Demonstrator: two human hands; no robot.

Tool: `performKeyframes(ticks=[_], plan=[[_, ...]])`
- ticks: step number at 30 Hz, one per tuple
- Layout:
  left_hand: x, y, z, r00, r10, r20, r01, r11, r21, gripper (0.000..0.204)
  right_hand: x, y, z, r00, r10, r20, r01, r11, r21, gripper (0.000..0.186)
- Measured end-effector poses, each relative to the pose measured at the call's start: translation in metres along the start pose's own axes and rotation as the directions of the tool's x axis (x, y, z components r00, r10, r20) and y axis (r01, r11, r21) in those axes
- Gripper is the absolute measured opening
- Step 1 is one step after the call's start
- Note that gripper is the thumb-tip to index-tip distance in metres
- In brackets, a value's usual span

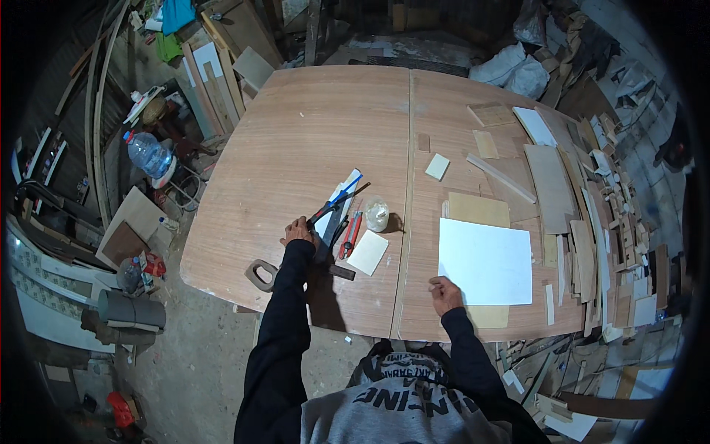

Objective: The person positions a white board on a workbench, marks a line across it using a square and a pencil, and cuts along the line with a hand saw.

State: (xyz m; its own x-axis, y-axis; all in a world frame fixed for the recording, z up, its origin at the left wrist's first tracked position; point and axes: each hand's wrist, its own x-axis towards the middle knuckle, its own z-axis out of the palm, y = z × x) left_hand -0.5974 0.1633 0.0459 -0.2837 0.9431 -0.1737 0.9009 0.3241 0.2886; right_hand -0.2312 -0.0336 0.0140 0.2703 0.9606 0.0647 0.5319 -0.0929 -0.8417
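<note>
My left hand (297,231), fingers curled, is at the near end of a pile of dark tools (323,222) and white pieces (349,180); what it grips is hidden. Beside the pile lie red-and-black hand tools (350,234), a small cream board (367,254), a dark block (341,272) and a round translucent container (376,214). A wooden piece with an oval opening (271,275) rests near my left forearm. My right hand (446,296) has bent fingers by the lower left corner of a white sheet (485,260), which lies over tan boards (477,207); anything in those fingers is unclear.
The wooden table (259,133) has a seam down it and offcuts (503,177) on its right. Stacked wood strips and blocks (621,229) line the right side. Leaning boards (214,81), a water jug (148,154) on a stool and white sacks (506,70) stand around the table.
</note>
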Motion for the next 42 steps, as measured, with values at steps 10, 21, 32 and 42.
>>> performKeyframes(ticks=[10,21,32,42], plan=[[0.049,-0.017,0.019,0.973,0.226,-0.043,-0.219,0.967,0.128,0.025,-0.016,-0.028,0.016,0.95,0.108,0.291,-0.11,0.994,-0.011,0.015],[0.008,0.024,0.002,0.945,0.069,-0.32,-0.031,0.992,0.123,0.025,-0.022,-0.023,0.002,0.982,0.069,0.178,-0.051,0.993,-0.108,0.013],[-0.215,0.159,0.041,0.632,0.774,0.042,-0.201,0.216,-0.955,0.03,-0.015,-0.031,-0.042,0.849,0.524,0.061,-0.364,0.498,0.787,0.029],[-0.34,0.27,0.014,0.311,0.933,0.184,-0.367,0.296,-0.882,0.084,-0.005,-0.027,-0.1,0.825,0.543,-0.155,-0.012,0.291,0.957,0.069]])
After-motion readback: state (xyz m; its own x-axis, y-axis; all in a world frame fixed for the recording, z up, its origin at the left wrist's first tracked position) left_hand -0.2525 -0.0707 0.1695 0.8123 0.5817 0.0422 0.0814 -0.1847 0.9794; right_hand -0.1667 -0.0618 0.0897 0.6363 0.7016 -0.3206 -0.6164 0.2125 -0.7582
